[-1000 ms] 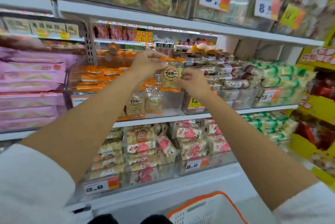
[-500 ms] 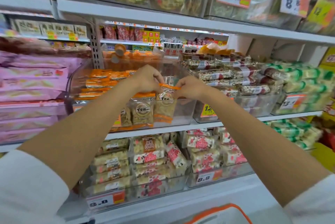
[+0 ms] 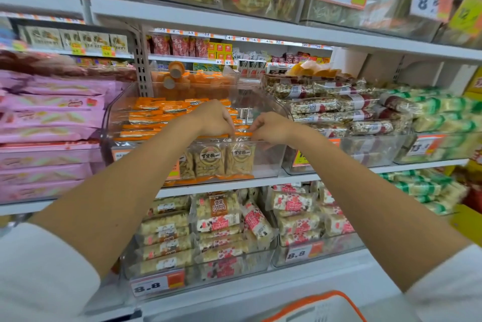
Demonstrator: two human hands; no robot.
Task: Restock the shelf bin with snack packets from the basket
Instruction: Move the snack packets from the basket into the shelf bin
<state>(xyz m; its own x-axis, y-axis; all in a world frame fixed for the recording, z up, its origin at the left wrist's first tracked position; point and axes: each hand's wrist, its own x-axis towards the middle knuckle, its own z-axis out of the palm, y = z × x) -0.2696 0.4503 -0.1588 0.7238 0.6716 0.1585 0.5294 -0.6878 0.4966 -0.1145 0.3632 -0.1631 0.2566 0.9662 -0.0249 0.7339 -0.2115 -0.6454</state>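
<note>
The fingertips of the left hand [image 3: 212, 119] and the right hand [image 3: 271, 127] are pinched together on the orange top edge of one snack packet [image 3: 240, 158], which stands upright at the front of the clear shelf bin [image 3: 266, 162], touching another packet just to its left. This packet looks placed and ready to be let go. Behind it the bin holds many orange-edged packets lying flat on its left side, while its right side looks largely bare, so there seems to be room for more. Only the orange rim of the basket [image 3: 336, 298] shows at the bottom edge; what remains inside cannot be told.
</note>
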